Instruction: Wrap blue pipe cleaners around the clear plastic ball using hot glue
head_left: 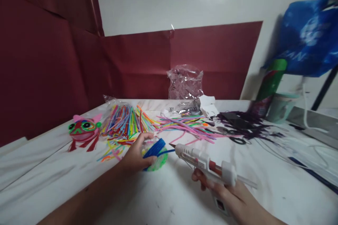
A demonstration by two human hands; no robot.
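My left hand grips a small round craft piece with a green edge, its fingers and thumb around the side. Blue pipe cleaners are bundled across the piece, and one blue strand sticks out to the right. Within my right hand is a white glue gun, nozzle pointing left. Its dark tip is close to the end of the blue strand; whether they touch I cannot tell. A clear glue stick pokes from the gun's back. My left fingers hide part of the craft piece.
A pink pipe-cleaner animal figure stands at the left. Behind my hands lie a bagged bundle of coloured pipe cleaners and loose pink ones. Scissors, a dark tangle and a pale cup are at the right.
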